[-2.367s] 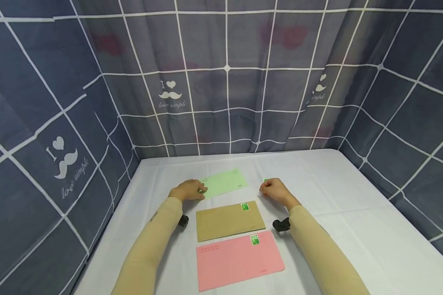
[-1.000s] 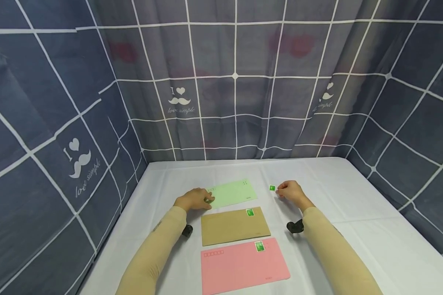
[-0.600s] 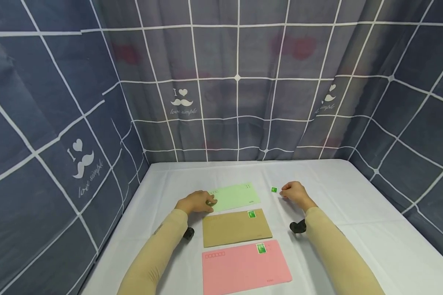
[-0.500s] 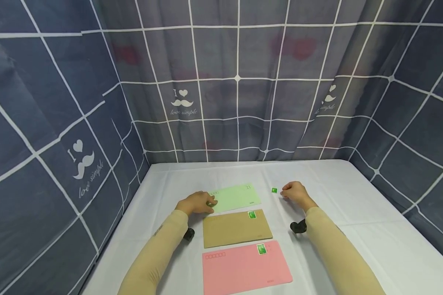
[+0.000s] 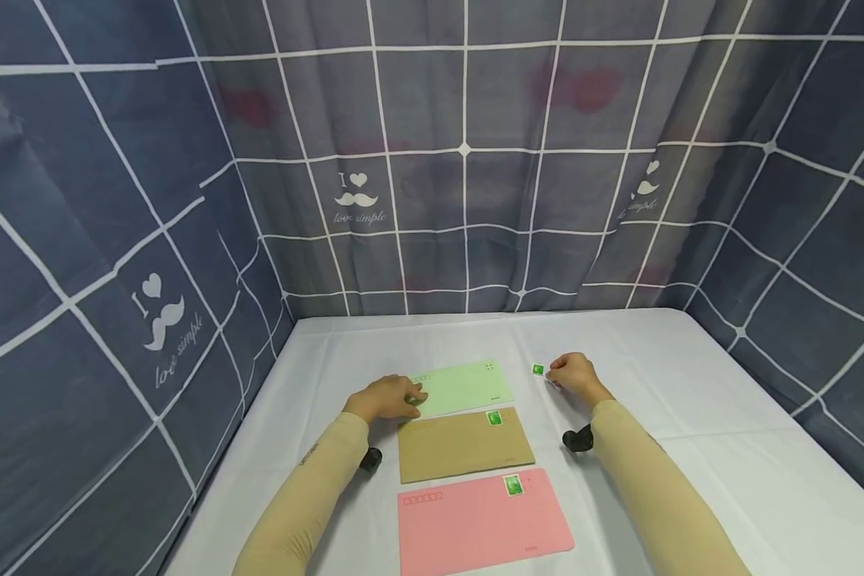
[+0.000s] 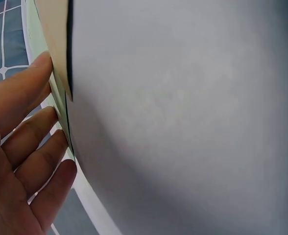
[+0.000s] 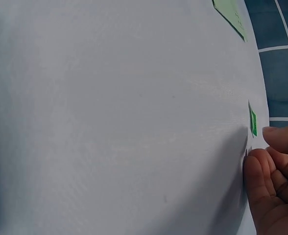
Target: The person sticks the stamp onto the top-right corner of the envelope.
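My left hand (image 5: 390,397) rests its fingertips on the left end of a light green envelope (image 5: 468,386), covering that corner. In the left wrist view the fingers (image 6: 42,155) are spread and lightly bent along the envelope's edge. My right hand (image 5: 574,374) hovers low over the cloth, its fingertips just right of a small green stamp (image 5: 538,370). In the right wrist view a gap shows between thumb and fingers, and the stamp (image 7: 253,122) lies just beyond them. Nearer me lie a brown envelope (image 5: 464,448) and a pink envelope (image 5: 482,524), each with a green stamp at its upper right.
A white cloth (image 5: 677,472) covers the table under the envelopes. Dark blue-grey checked curtains (image 5: 418,192) close off the back and both sides. A black wrist camera (image 5: 578,438) sits below the right wrist, another black one (image 5: 370,459) below the left.
The right hand has drawn back to the right from over the small stamp, which now shows fully beside its fingertips. The left hand keeps its place on the green envelope; the head view has shifted slightly.
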Motion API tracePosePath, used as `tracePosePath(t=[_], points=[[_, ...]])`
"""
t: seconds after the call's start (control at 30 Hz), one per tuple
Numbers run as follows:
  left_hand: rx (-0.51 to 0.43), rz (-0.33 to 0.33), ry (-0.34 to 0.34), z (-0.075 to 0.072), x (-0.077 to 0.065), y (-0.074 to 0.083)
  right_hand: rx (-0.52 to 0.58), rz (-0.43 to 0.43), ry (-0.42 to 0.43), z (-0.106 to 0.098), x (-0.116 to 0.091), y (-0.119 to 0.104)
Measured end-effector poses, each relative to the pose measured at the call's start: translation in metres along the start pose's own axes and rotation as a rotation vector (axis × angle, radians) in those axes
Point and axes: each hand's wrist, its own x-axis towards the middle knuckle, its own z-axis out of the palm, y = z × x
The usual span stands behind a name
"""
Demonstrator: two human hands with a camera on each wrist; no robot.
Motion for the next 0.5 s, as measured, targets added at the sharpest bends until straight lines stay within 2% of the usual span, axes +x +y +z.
tracePosePath(t=[0.5], points=[[-0.007, 0.008, -0.004, 0.0013, -0.0016, 0.001, -0.023, 0.015, 0.006, 0.0017, 0.0061, -0.0053]])
